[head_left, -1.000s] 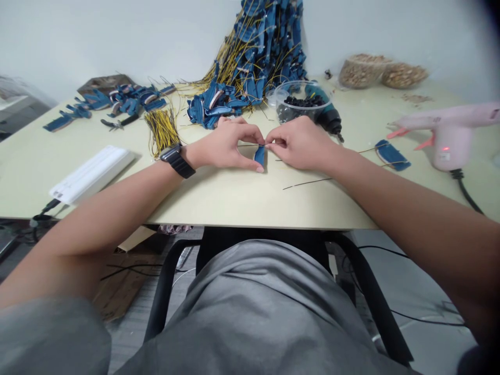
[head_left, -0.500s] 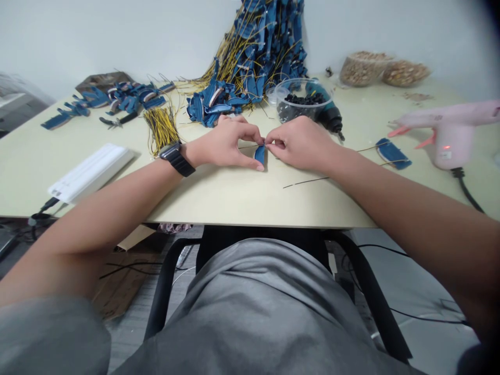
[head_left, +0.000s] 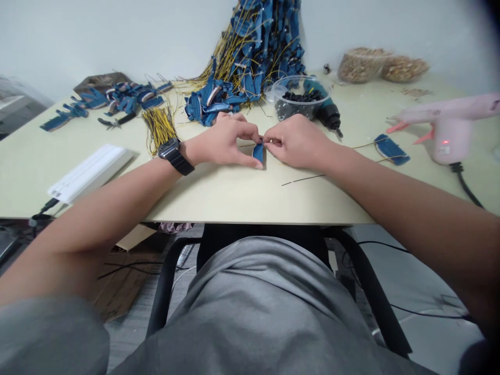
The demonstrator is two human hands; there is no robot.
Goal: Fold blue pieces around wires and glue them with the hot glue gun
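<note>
Between the thumb and index finger of my left hand (head_left: 223, 139) is a small blue fabric-like piece (head_left: 258, 152) with a pale curved edge, held just above the table. A thin wire runs leftward from its upper part under my left palm. My right hand (head_left: 299, 141) is closed in a pinch at the upper end of that piece, fingertips almost touching my left index finger. What those fingertips grip is too small to make out. A similar blue piece with wires (head_left: 392, 149) lies right of my right forearm. One dark thin wire (head_left: 302, 179) lies below my right wrist.
Blue pieces and a yellow-black wire bundle (head_left: 159, 127) lie left, near pliers (head_left: 116, 122). Behind stand a large wired blue heap (head_left: 258, 49), a clear tub (head_left: 299, 104) of black parts and a drill (head_left: 330, 115). A pink glue gun (head_left: 453, 127) and white power strip (head_left: 89, 173) flank me.
Both hands stay on the same blue piece with almost the same grip. The whole view has shifted very slightly; nothing else has visibly moved.
</note>
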